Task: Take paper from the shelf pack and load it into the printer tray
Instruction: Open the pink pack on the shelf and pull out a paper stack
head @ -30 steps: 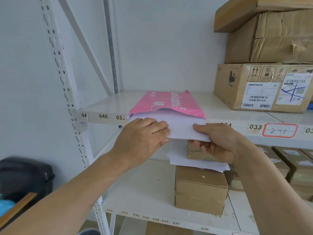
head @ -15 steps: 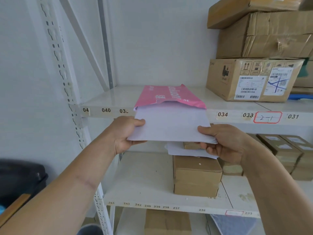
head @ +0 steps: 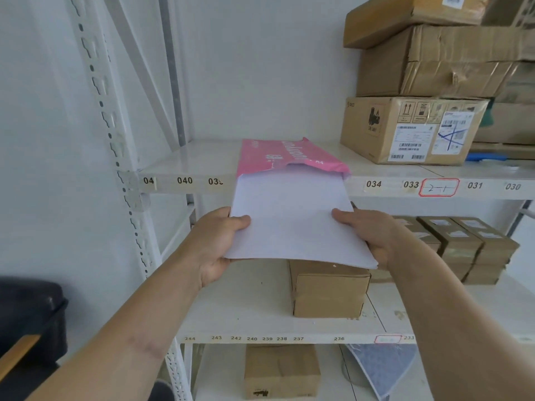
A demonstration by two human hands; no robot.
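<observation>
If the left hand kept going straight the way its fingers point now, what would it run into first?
The left hand already grips the paper stack, fingers pointing right and slightly away. Going on, it would probably slide across the sheets toward the right hand; depth is hard to judge.

Bare forearms, no sleeves; left forearm (head: pixel 115 337) scarred.

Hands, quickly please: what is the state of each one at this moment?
Left hand: closed on the left edge of the white paper stack.
Right hand: closed on the right edge of the same stack.
</observation>
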